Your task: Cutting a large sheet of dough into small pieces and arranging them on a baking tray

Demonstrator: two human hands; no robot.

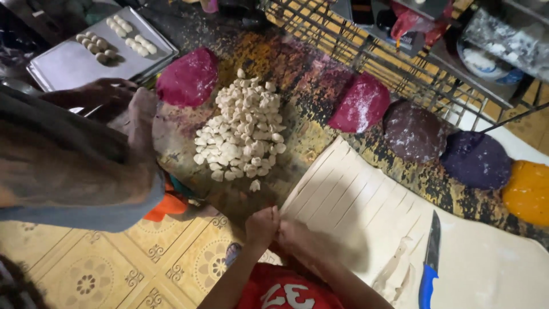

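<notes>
My left hand (262,226) and my right hand (297,236) meet at the near corner of a pale rolled dough sheet (349,197) that is cut into long strips. The left hand is closed in a fist at the end of a strip. Motion blur hides the right hand's fingers, which press against the left. Just beyond the hands lies a heap of small white dough pieces (240,134) on the floured worktop. A knife with a blue handle (428,283) rests on the sheet to my right.
Dough balls line the far side: magenta (189,77), floured magenta (359,103), maroon (413,131), purple (476,160), orange (529,191). A metal tray (63,66) holds shaped pieces. Another person's arm (74,163) reaches in from the left. A wire rack (366,51) stands behind.
</notes>
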